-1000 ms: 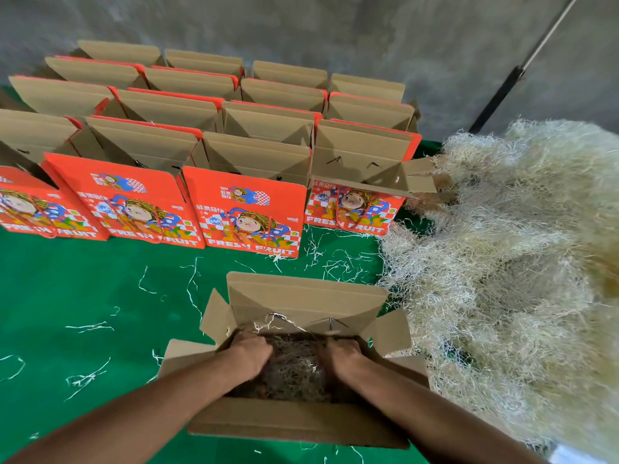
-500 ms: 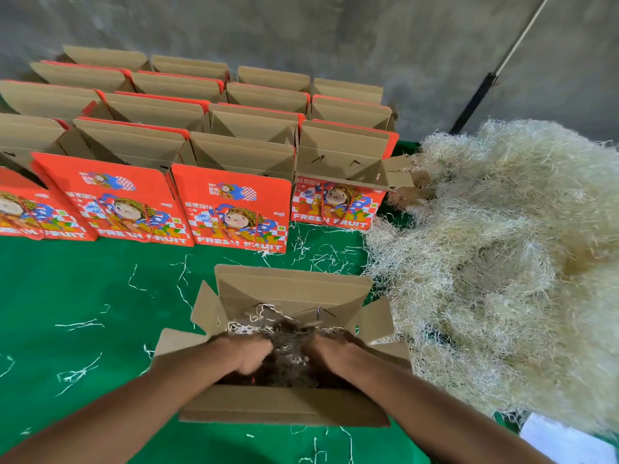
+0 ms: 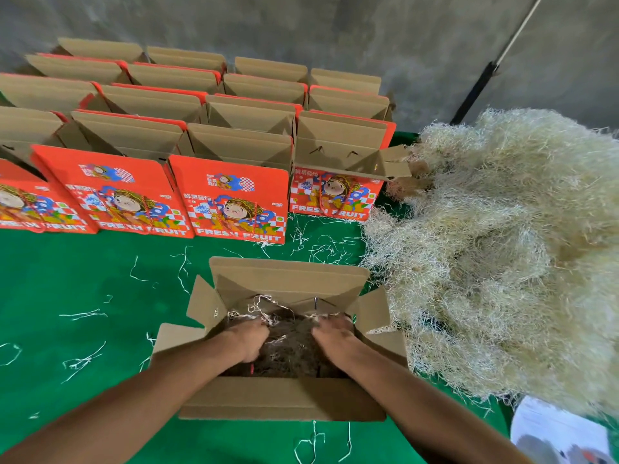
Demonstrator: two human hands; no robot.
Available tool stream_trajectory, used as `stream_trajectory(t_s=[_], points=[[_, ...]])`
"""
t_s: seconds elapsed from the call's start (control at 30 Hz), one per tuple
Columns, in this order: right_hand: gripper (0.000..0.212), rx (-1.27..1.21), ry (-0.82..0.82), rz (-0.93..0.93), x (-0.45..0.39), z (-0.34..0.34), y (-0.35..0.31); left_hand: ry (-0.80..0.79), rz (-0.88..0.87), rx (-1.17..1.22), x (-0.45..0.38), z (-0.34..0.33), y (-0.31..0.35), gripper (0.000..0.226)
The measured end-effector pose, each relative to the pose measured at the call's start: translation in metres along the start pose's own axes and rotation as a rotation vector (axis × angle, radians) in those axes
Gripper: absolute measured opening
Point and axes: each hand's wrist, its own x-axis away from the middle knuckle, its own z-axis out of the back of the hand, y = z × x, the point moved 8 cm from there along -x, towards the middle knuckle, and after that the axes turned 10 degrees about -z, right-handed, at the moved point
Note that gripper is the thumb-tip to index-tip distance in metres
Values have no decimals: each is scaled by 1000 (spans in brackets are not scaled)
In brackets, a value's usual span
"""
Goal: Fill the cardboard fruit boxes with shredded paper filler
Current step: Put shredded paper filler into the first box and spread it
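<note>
An open cardboard fruit box point(image 3: 284, 398) stands on the green table cover right in front of me, flaps spread. Shredded paper filler point(image 3: 292, 349) lies inside it, dark in the box's shadow. My left hand point(image 3: 248, 339) is down in the left half of the box, fingers curled into the filler. My right hand point(image 3: 335, 337) is in the right half, and its fingers also dig into the filler. Both sets of fingertips are buried in the strands.
A large pale heap of shredded paper point(image 3: 502, 262) fills the right side. Several rows of open red fruit boxes point(image 3: 231, 202) stand behind, up to the grey wall. Loose strands litter the green cover point(image 3: 83, 283). A white sheet point(image 3: 562, 433) lies at bottom right.
Both hands stayed inside the box and worked the filler, shifting slightly toward each other. The view has drifted a little; the box has not moved.
</note>
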Motion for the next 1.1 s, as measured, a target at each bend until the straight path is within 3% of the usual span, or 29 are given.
stream_trajectory(t_s=[0.07,0.23,0.3,0.43,0.5,0.6,0.7,0.8,0.93,1.1], points=[[36,40,-31,-36,2,-14,6,-76,43,-35,2,-8,-2,33],[34,-221,31,10,13,-8,10,-120,83,-36,10,-2,-4,35],[32,-221,68,69,20,6,9,-78,70,-2,14,9,-6,38],[29,-232,180,16,23,42,11,126,-1,113,20,44,1,30],[30,-220,145,37,20,38,10,160,-9,140,20,49,6,29],[32,-139,-38,61,19,1,5,-81,61,158,23,17,7,39],[33,-62,-129,39,23,-25,2,-313,113,74,32,-14,8,34],[33,-95,-104,58,24,-16,-1,-284,105,82,36,-11,11,30],[38,-220,12,81,22,7,-1,-14,55,122,31,17,15,27],[37,-149,-164,62,27,-20,0,-257,44,159,35,7,32,35]])
